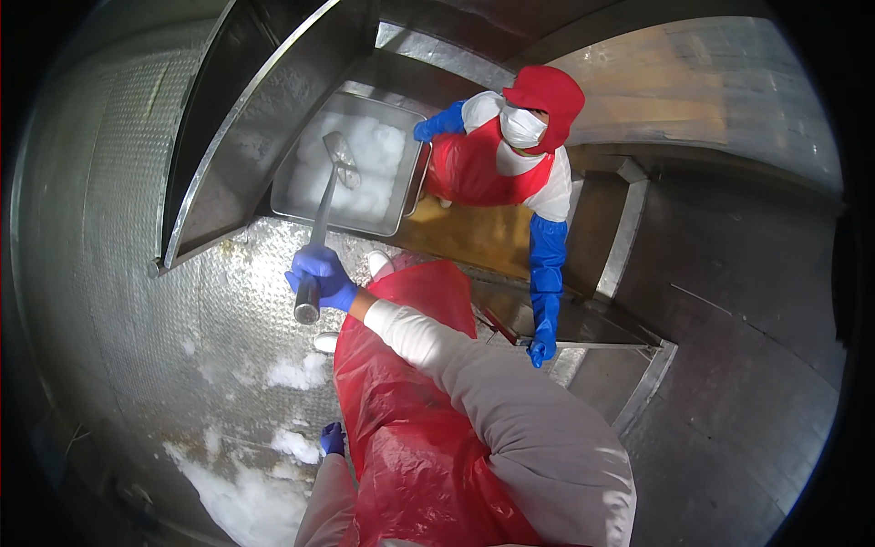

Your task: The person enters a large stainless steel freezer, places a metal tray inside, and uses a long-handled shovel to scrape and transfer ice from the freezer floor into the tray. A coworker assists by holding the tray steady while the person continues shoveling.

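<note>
- The steel floor [137, 301] of diamond-pattern plate carries white patches of spilled ice [292, 372] near the person's feet; footing there looks slippery, so a steady stance seems wise before any push or lift.
- A hinged steel lid [264, 118] stands raised over the metal bin [410, 196], which sits just ahead of the person and holds a mound of crushed ice [374, 155].
- A co-worker in a red hood and apron [483, 169] stands at the bin's far side, one blue-gloved hand at its rim and the other resting on a steel ledge [592, 342]; the scoop is best worked well apart from that nearer glove.
- The long metal scoop [321, 214] reaches from the person into the bin, its blade lying on the ice.
- The right hand [321, 278], in a blue glove, is wrapped tight around the handle close to its butt end; a grip further up the shaft would probably give better control.
- The left hand [333, 439], also gloved, hangs low beside the red apron [401, 428], holding nothing that I can see; whether its fingers are curled or spread cannot be told.
</note>
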{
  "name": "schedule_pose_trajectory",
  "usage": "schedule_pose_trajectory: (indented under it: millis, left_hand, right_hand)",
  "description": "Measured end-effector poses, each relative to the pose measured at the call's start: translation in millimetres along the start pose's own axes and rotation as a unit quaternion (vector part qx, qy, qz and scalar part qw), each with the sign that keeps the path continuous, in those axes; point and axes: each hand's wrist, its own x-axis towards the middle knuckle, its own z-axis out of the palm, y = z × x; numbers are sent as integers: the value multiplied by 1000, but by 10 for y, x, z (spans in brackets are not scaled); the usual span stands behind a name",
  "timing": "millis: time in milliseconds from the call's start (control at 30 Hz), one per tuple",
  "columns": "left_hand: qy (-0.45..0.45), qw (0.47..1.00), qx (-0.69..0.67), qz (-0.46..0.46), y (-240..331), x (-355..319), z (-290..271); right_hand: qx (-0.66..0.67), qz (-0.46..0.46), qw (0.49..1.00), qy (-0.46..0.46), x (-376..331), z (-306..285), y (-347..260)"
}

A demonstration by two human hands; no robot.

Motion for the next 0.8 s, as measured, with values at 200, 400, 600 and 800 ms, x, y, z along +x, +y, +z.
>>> schedule_pose_trajectory:
  millis: [200,400,600,800]
  left_hand:
    - [0,1000,-23,7,-74,-52,101]
    - [-1,997,-38,64,-116,65,210]
    - [11,993,8,115,-101,56,278]
    - [34,988,32,150,-197,116,271]
  right_hand:
    - [-136,-111,983,44,-178,165,-255]
    - [-307,-223,923,59,-259,80,-306]
    - [-316,-199,925,68,-275,-8,-319]
    - [-297,-205,932,41,-239,1,-363]
